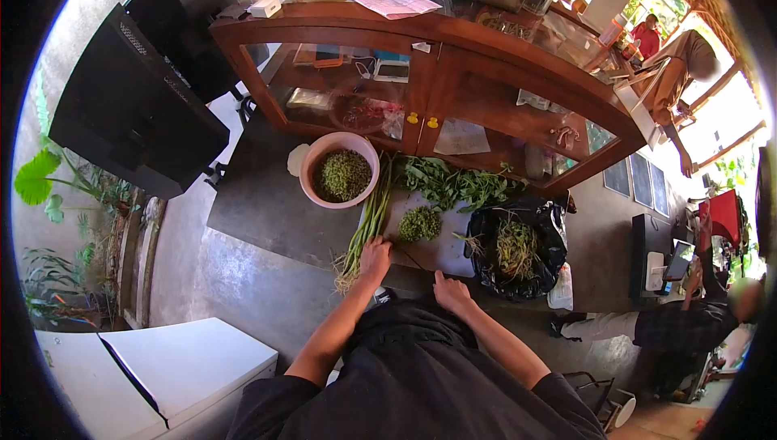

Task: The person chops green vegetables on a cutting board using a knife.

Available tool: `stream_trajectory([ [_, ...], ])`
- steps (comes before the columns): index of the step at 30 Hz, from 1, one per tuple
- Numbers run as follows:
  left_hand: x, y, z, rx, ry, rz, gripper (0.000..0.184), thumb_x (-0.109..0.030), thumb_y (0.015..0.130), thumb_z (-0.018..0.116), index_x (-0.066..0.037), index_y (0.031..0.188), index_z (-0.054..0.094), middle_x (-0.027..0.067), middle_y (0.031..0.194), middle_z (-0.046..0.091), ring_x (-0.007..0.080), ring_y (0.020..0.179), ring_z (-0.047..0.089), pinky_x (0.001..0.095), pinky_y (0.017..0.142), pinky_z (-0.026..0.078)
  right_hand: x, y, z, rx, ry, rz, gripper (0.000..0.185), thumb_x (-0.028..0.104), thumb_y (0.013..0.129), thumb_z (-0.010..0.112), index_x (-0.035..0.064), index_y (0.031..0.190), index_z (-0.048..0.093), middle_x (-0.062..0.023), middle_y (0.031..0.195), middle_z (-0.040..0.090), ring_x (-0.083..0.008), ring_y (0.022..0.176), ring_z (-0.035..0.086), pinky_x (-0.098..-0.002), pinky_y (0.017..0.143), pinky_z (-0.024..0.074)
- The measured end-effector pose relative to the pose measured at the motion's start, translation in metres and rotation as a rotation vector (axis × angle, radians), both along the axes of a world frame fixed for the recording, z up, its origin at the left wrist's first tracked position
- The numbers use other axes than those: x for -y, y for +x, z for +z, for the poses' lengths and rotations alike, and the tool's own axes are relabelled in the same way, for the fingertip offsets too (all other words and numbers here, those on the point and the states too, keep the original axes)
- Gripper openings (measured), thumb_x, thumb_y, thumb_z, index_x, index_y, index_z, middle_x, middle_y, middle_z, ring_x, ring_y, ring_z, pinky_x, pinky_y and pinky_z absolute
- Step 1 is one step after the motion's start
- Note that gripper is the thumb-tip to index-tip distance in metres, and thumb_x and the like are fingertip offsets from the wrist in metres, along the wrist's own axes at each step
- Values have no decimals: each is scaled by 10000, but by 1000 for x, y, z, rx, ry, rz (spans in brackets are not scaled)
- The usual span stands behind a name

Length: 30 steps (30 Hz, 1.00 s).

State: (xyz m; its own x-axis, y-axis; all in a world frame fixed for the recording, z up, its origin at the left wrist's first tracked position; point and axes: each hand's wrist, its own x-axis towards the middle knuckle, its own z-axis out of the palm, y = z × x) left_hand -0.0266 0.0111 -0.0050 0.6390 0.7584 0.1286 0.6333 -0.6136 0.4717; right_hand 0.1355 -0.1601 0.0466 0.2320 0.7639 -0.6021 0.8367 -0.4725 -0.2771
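Note:
My left hand [375, 259] is closed at the lower part of a bundle of long green stalks [374, 217], whose pale, stringy root ends hang near the table's front edge. In my closed right hand [453, 292] is a thin, dark knife [415, 261], slanting toward my left hand. Beyond the knife, a heap of chopped green pieces [419, 224] lies on a pale board [455, 252]. Leafy greens [437, 179] spread along the board's far side. A pale pink bowl [306, 171] at the left holds more chopped green pieces. My fingertips are too small to make out clearly.
A black plastic bag [553, 233] with rooty trimmings stands right of the board. Behind the table [267, 197] rises a glass-door wooden cabinet [429, 76]. A black speaker-like box [129, 108] is at left, a white appliance [194, 359] lower left. Other people [680, 331] are at right.

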Motion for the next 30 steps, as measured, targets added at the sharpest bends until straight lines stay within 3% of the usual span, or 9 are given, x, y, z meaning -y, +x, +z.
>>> stream_trajectory([
  [8,1,1,9,-71,-68,-9,161,-50,751,590,-31,894,661,154,943,578,326,957,533,409,852,444,3,8,-2,57,99,16,353,299,934,437,14,1134,376,-251,842,638,-450,782,618,-546,692,483],
  [18,-1,2,-7,30,-24,30,171,-33,743,578,-20,893,659,147,907,587,318,950,552,396,826,473,2,2,34,14,112,1,345,284,930,447,-18,1093,414,-248,788,635,-438,755,622,-537,666,489],
  [20,-1,2,-2,19,-55,35,168,-32,745,577,-18,890,658,150,913,588,320,953,554,398,819,478,4,5,35,14,57,87,468,298,946,427,-38,1264,360,-246,820,642,-416,748,635,-510,636,514],
  [27,-3,5,-1,-84,-58,38,138,-44,760,572,-15,863,659,163,935,588,330,939,558,403,805,487,13,9,35,65,94,154,462,283,933,439,-36,1259,365,-248,815,645,-413,748,637,-510,650,511],
  [29,-2,4,1,-105,-40,33,135,-48,763,570,-16,858,659,162,933,589,330,938,559,405,802,487,12,6,40,76,111,122,356,277,922,456,-23,1109,417,-251,812,645,-431,753,632,-529,668,500],
  [30,-1,4,2,-50,-46,37,136,-53,766,567,-17,858,661,161,933,589,328,937,560,404,800,487,12,5,34,75,110,125,356,277,922,456,-23,1109,417,-251,812,645,-431,753,632,-529,668,500],
])
